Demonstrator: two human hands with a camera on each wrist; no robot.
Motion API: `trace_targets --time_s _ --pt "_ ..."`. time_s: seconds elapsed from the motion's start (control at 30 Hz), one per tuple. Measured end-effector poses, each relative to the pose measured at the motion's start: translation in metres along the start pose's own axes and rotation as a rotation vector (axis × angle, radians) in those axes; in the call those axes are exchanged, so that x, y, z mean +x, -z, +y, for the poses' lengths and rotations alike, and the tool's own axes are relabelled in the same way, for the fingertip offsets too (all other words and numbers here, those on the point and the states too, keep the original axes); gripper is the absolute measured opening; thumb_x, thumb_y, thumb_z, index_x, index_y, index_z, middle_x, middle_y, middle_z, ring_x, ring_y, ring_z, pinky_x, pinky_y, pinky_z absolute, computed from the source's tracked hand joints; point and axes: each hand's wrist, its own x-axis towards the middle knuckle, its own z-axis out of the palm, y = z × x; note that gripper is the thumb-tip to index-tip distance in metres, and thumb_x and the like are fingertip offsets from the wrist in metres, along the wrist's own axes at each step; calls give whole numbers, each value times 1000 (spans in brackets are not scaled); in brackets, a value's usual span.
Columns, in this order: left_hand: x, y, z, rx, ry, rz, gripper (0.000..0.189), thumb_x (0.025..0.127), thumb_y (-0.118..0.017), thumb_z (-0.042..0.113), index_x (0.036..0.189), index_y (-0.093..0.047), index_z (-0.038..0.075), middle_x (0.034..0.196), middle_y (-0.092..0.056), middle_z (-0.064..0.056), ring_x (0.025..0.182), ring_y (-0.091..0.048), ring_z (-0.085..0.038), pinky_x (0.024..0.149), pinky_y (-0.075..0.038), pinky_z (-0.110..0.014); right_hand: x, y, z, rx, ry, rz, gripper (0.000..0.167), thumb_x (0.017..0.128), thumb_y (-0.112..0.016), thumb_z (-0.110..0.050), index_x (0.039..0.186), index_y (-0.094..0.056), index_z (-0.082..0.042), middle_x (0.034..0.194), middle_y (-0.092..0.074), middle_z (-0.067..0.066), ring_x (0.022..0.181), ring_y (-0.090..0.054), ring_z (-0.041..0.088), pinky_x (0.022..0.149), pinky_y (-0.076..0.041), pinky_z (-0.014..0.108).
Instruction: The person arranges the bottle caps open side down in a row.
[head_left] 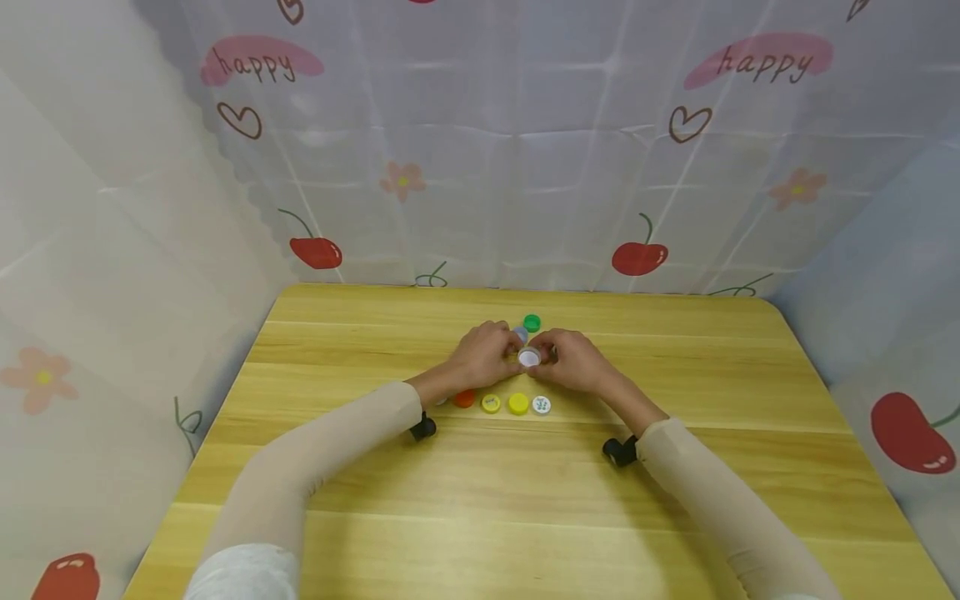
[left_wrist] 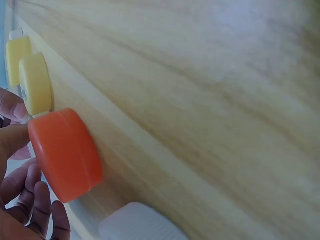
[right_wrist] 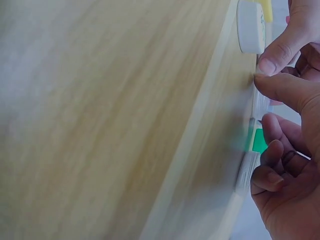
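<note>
In the head view my left hand and right hand meet over the table around a small white bottle cap, whose pale inside faces up. Thumb and forefinger of each hand grip its rim from opposite sides. Just behind the fingers lies a pale bluish cap, partly covered by the left hand, with a green cap beyond it. In the left wrist view an orange-red cap stands large beside the left fingers. The right wrist view shows a white ridged cap near the curled right fingers.
In front of the hands runs a row: the orange-red cap, a printed yellow cap, a plain yellow cap and a white cap with green print. Another whitish cap sits at the row's left end. A patterned curtain borders the wooden table.
</note>
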Motion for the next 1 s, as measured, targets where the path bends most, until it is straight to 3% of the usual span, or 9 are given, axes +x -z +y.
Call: trace_targets --time_s 0.53,0.7,0.9,1.0 --pt "-4 3 -2 -69 -30 1 29 96 -84 36 117 -81 18 96 -64 1 90 -54 -17 81 -44 -31 -5 4 0 -41 34 16 28 91 -87 -26 115 -79 -13 87 -65 1 77 -52 16 73 -42 34" --pt "-13 8 -3 -107 -58 22 31 96 -83 39 121 -80 21 101 -65 4 94 -57 -13 81 -49 -30 -13 8 -4 -11 95 51 31 90 -87 -23 118 -78 -14 90 -66 4 79 -56 22 72 -43 33" --pt "-29 22 8 -122 -92 64 32 96 -83 38 124 -78 24 103 -61 7 94 -54 -11 78 -47 -28 -26 15 -11 66 176 101 34 89 -89 -22 120 -76 -17 92 -66 11 78 -57 33 69 -41 29" --pt "-38 29 12 -147 -105 94 31 95 -84 35 123 -78 24 101 -61 7 92 -53 -11 77 -46 -28 -31 16 -15 88 207 116 35 89 -88 -21 121 -75 -19 91 -65 8 77 -54 28 68 -40 27"
